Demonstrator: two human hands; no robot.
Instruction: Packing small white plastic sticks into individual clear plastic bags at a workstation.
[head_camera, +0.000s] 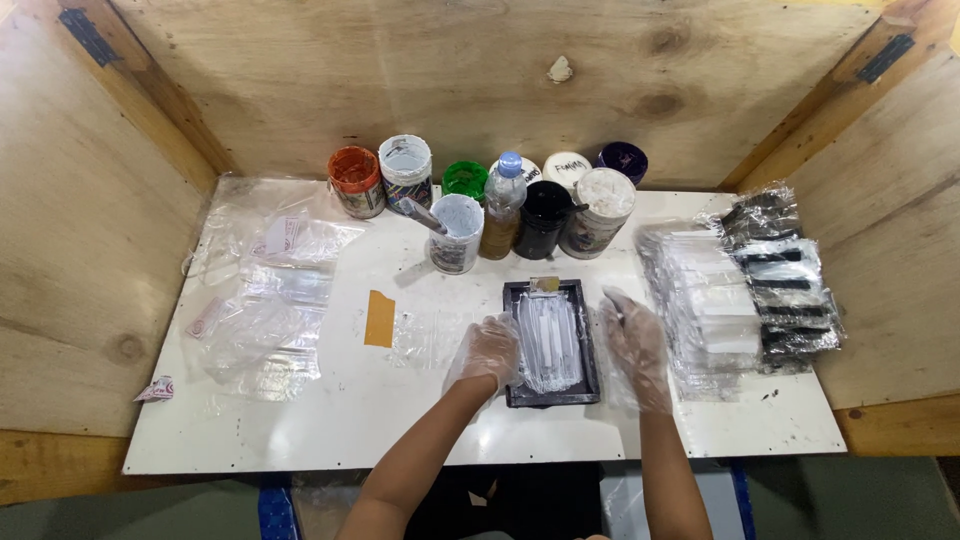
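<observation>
A black rectangular tray (592, 335) lies on the white table (400, 430) in front of me, with a clear plastic packet of white strips (548, 340) inside it. My left hand (487, 350), in a thin clear glove, rests on the tray's left edge and touches the packet. My right hand (634, 345), also gloved, lies flat on the table just right of the tray, fingers spread, holding nothing.
Paint pots stand in a row at the back: orange (355, 180), white (405, 170), green (464, 180), black (544, 215), plus a bottle (503, 205) and a cup with a stick (457, 232). Empty clear bags (275, 300) lie left; stacked packets (740, 290) right. Wooden walls enclose three sides.
</observation>
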